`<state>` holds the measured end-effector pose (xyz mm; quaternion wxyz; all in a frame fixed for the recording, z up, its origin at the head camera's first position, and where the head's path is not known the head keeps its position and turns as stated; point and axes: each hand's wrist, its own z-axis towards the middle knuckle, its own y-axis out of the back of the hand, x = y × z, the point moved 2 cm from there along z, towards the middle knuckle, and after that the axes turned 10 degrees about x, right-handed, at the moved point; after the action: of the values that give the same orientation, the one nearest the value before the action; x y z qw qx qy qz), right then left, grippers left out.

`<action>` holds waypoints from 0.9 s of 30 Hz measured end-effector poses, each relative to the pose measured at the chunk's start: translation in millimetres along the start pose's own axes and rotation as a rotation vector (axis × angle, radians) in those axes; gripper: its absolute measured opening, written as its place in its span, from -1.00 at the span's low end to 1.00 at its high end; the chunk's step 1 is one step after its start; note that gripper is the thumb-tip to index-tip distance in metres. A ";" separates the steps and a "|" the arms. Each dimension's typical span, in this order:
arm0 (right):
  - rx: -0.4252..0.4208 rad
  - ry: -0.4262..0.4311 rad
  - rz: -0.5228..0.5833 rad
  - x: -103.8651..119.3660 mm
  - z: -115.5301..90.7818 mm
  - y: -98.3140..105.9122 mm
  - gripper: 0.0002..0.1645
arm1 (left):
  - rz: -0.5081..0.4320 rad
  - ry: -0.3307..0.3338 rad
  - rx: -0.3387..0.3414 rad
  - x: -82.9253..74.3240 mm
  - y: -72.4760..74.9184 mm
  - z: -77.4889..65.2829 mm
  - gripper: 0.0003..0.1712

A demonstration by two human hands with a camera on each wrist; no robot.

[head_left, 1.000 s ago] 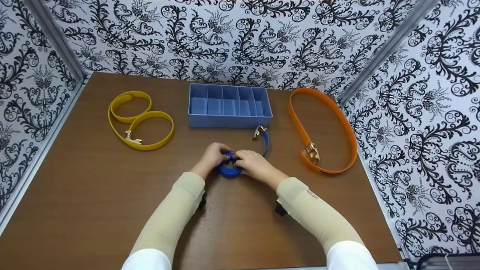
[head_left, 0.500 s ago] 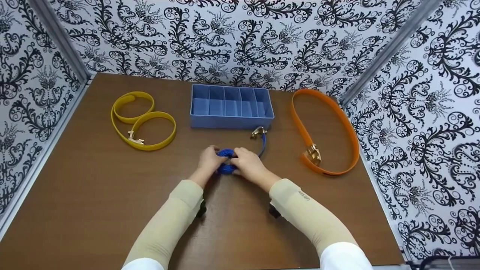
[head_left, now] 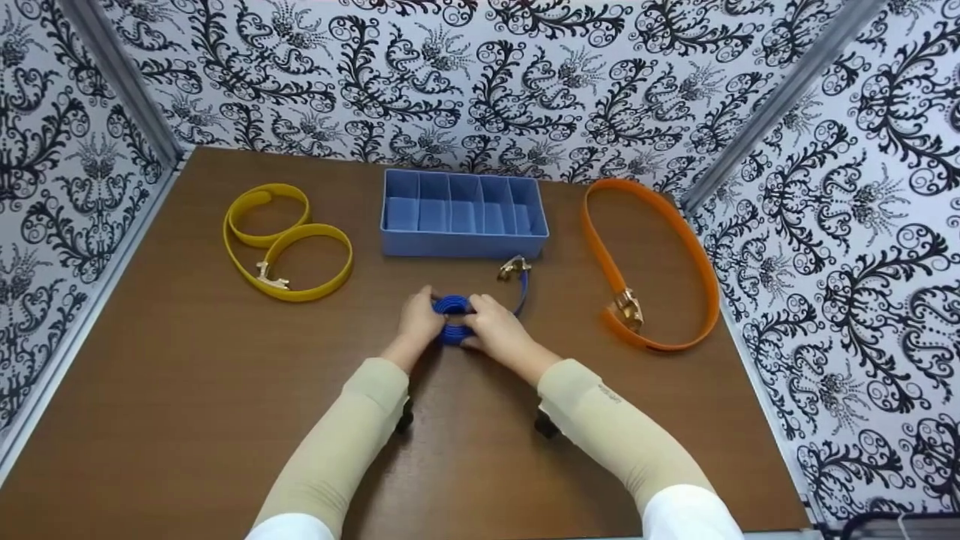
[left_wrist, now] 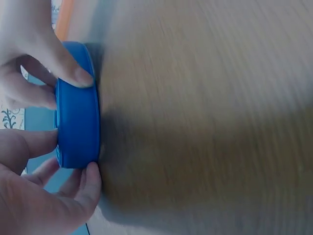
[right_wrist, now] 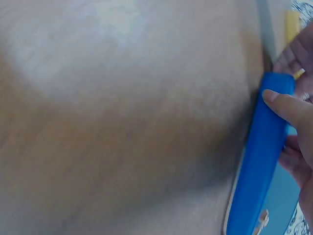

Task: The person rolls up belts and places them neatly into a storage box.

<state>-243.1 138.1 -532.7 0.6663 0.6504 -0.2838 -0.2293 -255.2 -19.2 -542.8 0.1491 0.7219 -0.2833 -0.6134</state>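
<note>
A blue belt [head_left: 452, 304], wound into a tight roll, stands on the table between my hands. My left hand [head_left: 421, 320] holds the roll's left side, its fingertips curled at the lower edge in the left wrist view. From the right, my right hand [head_left: 493, 324] grips the same roll, and in the right wrist view its thumb [right_wrist: 281, 104] presses the outer strap. The belt's free end runs out behind the right hand to a gold buckle [head_left: 515, 267] near the blue box. Parts of the roll are hidden by the fingers.
A light blue box [head_left: 465, 244] with several compartments stands behind the hands. On the left lies a loosely looped yellow belt [head_left: 341, 277], on the right an orange belt [head_left: 705, 277] with a gold buckle. Patterned walls [head_left: 480, 90] border the brown table [head_left: 187, 405].
Both hands have shifted slightly left with the blue roll, which shows a more open centre. The gold buckle has turned and moved a little left. The yellow and orange belts stay put.
</note>
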 end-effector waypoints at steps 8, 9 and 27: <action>0.062 0.165 -0.034 -17.6 -8.1 7.9 -0.61 | 0.109 -0.088 0.137 -7.6 -6.2 5.1 -0.66; 0.067 0.180 -0.055 -19.3 -9.1 8.7 -0.59 | 0.120 -0.101 0.155 -9.2 -6.8 5.5 -0.67; -0.131 0.404 -0.235 -23.4 -10.6 5.6 -0.85 | 0.099 -0.251 0.259 -11.0 -4.4 9.9 -0.67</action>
<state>-253.4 162.0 -528.9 0.7190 0.6669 -0.0514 -0.1885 -264.9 -7.9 -538.4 0.0483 0.6381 -0.4113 -0.6491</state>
